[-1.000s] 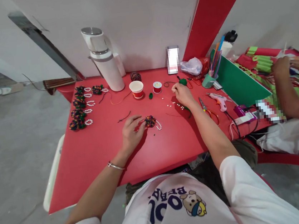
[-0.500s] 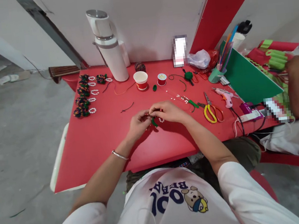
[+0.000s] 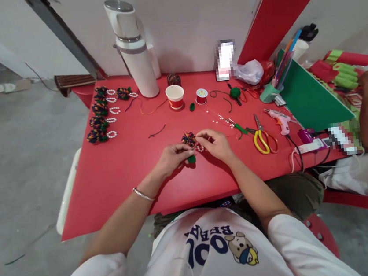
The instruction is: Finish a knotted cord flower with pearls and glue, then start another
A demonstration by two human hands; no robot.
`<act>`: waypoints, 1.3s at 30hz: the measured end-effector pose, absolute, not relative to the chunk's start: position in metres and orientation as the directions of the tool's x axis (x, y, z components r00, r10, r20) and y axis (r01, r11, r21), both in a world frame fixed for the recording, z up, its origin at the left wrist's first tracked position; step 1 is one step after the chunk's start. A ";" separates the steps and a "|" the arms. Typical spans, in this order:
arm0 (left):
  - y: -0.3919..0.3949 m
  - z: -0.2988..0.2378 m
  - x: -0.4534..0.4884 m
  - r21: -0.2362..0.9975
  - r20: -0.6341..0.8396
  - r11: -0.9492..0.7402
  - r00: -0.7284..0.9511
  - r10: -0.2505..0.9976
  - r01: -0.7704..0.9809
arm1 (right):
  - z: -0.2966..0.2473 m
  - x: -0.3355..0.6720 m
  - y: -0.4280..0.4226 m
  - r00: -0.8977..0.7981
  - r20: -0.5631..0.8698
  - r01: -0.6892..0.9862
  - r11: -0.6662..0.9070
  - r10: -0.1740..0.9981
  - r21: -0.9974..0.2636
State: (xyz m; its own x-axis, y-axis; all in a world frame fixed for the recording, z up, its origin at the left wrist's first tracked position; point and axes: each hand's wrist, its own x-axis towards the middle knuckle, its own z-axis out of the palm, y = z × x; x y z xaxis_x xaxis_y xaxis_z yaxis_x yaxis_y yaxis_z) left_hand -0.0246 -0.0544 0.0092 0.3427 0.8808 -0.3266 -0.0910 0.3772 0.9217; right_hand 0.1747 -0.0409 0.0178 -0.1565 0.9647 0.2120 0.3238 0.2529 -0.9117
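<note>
Right now, both hands are working close together over the red table (image 3: pixel 125 180), past the middle of its front edge. The left hand (image 3: pixel 174 157) is making a narrow pinch, with its thumb and finger tips together, and it is holding a small green piece (image 3: pixel 191 159) that is poking out below. The right hand (image 3: pixel 216 144) is bending its fingers in close beside the left one, but I cannot tell if they are gripping anything. A round, bright yarn bundle (image 3: pixel 188 139) is sitting just behind the fingertips, and its bead loop (image 3: pixel 200 147) is lying under the right fingers. Along the left edge, up to the back left corner, five more bundles (image 3: pixel 97 135) are lying in a row, with their bead rings facing inward. One extra bundle (image 3: pixel 122 93) is lying beside the top of that row. Near the back edge, a tall white flask (image 3: pixel 139 68) is standing upright, and a paper cup (image 3: pixel 176 105) and a thread spool (image 3: pixel 202 96) are standing to its right. Toward the right side, loose white beads (image 3: pixel 232 126) are lying near a green-handled hook (image 3: pixel 241 128), and a pink glue gun (image 3: pixel 282 122) is resting farther over.
</note>
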 end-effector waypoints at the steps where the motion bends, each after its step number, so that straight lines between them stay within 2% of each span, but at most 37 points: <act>1: -0.054 0.010 -0.025 0.917 -0.324 0.377 0.306 0.895 -0.132 | 0.015 0.177 -0.039 -0.092 0.232 0.315 0.249 0.968 -0.916; 4: -0.051 0.011 -0.025 0.894 -0.304 0.356 0.216 0.928 -0.272 | 0.008 0.180 -0.038 -0.048 0.199 0.264 0.205 0.979 -0.943; 7: -0.050 0.010 -0.022 0.885 -0.295 0.341 0.185 0.937 -0.317 | 0.003 0.174 -0.044 -0.190 0.092 0.200 0.130 0.978 -0.971; 10: -0.050 0.006 -0.020 0.885 -0.295 0.336 0.170 0.940 -0.321 | -0.003 0.166 -0.052 -0.266 0.131 0.252 0.200 0.955 -0.947; 15: -0.049 -0.001 -0.020 0.906 -0.312 0.327 0.096 0.945 -0.270 | -0.010 0.163 -0.060 -0.357 0.355 0.507 0.498 0.864 -0.703; 20: -0.049 -0.001 -0.016 0.934 -0.291 0.290 0.029 0.956 -0.207 | -0.008 0.162 -0.067 -0.435 0.449 0.649 0.617 0.780 -0.444; 23: -0.052 0.002 -0.014 0.953 -0.268 0.266 0.007 0.963 -0.146 | -0.008 0.158 -0.071 -0.444 0.484 0.658 0.641 0.754 -0.396; 26: -0.054 0.007 -0.014 0.964 -0.243 0.243 0.016 0.970 -0.109 | -0.009 0.156 -0.072 -0.411 0.495 0.624 0.632 0.766 -0.460; 31: -0.053 0.011 -0.023 0.944 -0.287 0.309 0.178 0.941 -0.116 | -0.011 0.156 -0.069 -0.262 0.469 0.543 0.530 0.844 -0.651; 35: -0.051 0.010 -0.032 0.933 -0.314 0.347 0.254 0.915 -0.094 | -0.010 0.158 -0.065 -0.185 0.346 0.460 0.392 0.920 -0.796; 39: -0.048 0.006 -0.037 0.961 -0.257 0.275 0.260 0.931 -0.037 | -0.008 0.159 -0.065 -0.143 0.241 0.427 0.279 0.960 -0.860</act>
State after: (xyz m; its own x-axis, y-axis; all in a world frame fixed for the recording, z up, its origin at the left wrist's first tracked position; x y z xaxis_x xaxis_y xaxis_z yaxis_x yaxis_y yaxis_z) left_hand -0.0370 -0.0475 0.0064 0.2595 0.9310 -0.2567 -0.0370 0.2752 0.9607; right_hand 0.1587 -0.0652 -0.0082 -0.1429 0.9600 0.2408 0.4266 0.2793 -0.8602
